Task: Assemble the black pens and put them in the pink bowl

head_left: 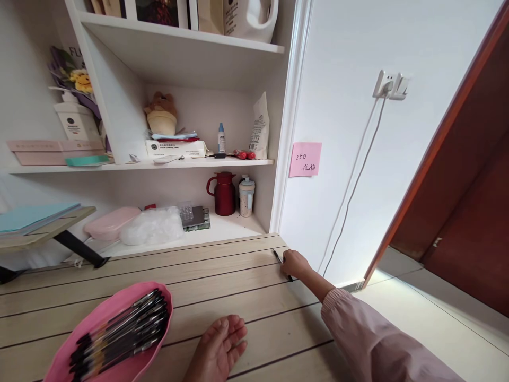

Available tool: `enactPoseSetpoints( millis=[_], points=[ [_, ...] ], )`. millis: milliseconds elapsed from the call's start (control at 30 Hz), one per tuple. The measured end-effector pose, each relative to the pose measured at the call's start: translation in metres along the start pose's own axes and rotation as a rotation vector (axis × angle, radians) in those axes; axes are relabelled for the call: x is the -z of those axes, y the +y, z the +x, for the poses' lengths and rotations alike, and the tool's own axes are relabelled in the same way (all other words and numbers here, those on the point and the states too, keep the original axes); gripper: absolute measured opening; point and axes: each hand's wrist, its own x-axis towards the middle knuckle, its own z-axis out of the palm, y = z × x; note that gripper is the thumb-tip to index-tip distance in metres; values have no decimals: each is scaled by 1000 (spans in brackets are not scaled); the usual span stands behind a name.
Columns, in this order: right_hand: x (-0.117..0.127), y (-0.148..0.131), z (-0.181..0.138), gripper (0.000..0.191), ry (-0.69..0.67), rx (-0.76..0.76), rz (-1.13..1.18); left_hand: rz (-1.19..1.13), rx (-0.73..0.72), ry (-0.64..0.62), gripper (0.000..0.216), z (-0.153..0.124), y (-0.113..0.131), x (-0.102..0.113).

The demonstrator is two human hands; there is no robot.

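Observation:
Near the table's far right corner, my right hand (pixel 294 264) has its fingers closed on a black pen (pixel 277 257), which lies on or just at the tabletop. My left hand (pixel 222 342) rests palm up over the front middle of the table, its fingers loosely curled and nothing in it. To its left stands a pink basin (pixel 167 297) that bears a pile of several black pens (pixel 131 329), laid roughly side by side.
The slatted wooden table (pixel 222 281) meets white shelves (pixel 183 58) at the back. On the lowest shelf are a red jug (pixel 225 195), a cup (pixel 247 197) and a bag of white fluff (pixel 153 225). A small stand (pixel 75 225) is at left; a cable (pixel 353 185) hangs along the wall.

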Motion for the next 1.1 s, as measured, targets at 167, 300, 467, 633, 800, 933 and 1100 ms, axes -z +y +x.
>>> enactPoseSetpoints(
  millis=[167, 300, 467, 633, 800, 933, 1100],
  points=[
    [1, 0, -1, 18, 6, -2, 28, 2, 4, -46, 25, 2, 0, 4],
    [9, 2, -1, 14, 20, -3, 66, 2, 0, -52, 25, 3, -1, 5],
    [18, 8, 5, 15, 33, -11, 124, 3, 5, -32, 29, 2, -1, 4],
    [15, 11, 19, 18, 46, -47, 131, 16, -3, -9, 28, 3, -2, 3],
    [7, 13, 32, 16, 49, -85, 106, 20, -7, 27, 29, 5, -4, 3],
    [3, 15, 38, 18, 53, -100, 109, 19, 1, 35, 29, 5, -4, 1],
    [-1, 16, 40, 19, 58, -120, 138, 25, 0, 26, 29, 4, -3, -1]
  ],
)
